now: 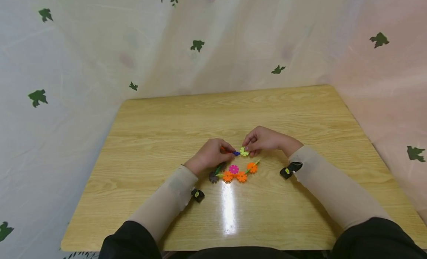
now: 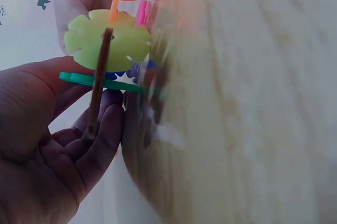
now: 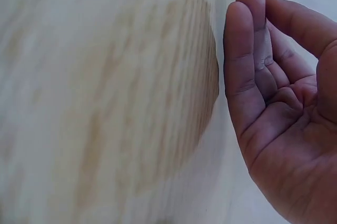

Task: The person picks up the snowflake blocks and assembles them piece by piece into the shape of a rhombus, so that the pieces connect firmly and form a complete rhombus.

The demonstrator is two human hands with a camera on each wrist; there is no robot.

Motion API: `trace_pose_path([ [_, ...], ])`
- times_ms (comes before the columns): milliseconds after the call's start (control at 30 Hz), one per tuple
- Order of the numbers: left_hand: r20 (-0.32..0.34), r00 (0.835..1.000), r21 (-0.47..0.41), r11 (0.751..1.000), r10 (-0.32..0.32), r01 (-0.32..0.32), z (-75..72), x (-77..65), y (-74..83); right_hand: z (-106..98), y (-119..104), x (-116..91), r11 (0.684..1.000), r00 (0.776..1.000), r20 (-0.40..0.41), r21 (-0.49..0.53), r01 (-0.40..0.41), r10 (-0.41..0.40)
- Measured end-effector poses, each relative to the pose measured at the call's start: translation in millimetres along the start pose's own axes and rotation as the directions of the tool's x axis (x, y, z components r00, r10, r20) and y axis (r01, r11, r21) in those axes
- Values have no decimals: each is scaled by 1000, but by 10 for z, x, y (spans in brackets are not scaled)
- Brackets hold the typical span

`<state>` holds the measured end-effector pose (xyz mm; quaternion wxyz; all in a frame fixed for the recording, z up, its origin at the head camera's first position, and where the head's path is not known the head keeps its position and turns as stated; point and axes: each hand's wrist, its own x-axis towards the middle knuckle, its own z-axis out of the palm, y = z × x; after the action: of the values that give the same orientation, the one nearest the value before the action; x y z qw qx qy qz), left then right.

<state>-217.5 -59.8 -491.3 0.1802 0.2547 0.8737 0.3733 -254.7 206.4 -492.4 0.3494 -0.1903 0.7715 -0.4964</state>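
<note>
Flower-shaped interlocking plastic discs form a curved chain on the table. My left hand (image 1: 211, 152) pinches the chain's far-left end, where a red-orange disc (image 1: 224, 150) and a blue disc (image 1: 236, 153) show edge-on. Thumb and fingertips of my right hand (image 1: 263, 139) grip a yellow-green disc (image 1: 244, 151) right beside the blue one; its lower part also shows in the right wrist view. Nearer me run a dark disc (image 1: 214, 177), several orange discs (image 1: 228, 177) and a pink disc (image 1: 234, 169). The left wrist view shows a green disc (image 2: 79, 78) edge-on by my left fingers.
The wooden table (image 1: 160, 140) extends around both hands, its rounded far edge close to a pale curtain (image 1: 233, 36) printed with green leaf-like shapes. A bright light reflection lies on the tabletop in front of the chain. Black straps hang from both sleeves near the wrists.
</note>
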Motion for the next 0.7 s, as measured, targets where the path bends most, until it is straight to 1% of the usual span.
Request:
trace_pose_path([
  [133,-12,1000,-36,999,-8,8,3,-6,-3,13,-6,2,999,1000,3,28,-17,17],
  [367,-47,999,-8,1000,-21,21,12,-9,-10,31,-19,2,997,998,24,62,-55,54],
  [533,-67,998,19,1000,-18,19,20,-12,-8,27,6,11,996,998,30,67,-51,50],
  [700,-72,997,32,999,-10,12,25,-14,10,48,1,32,995,999,26,84,-44,42],
])
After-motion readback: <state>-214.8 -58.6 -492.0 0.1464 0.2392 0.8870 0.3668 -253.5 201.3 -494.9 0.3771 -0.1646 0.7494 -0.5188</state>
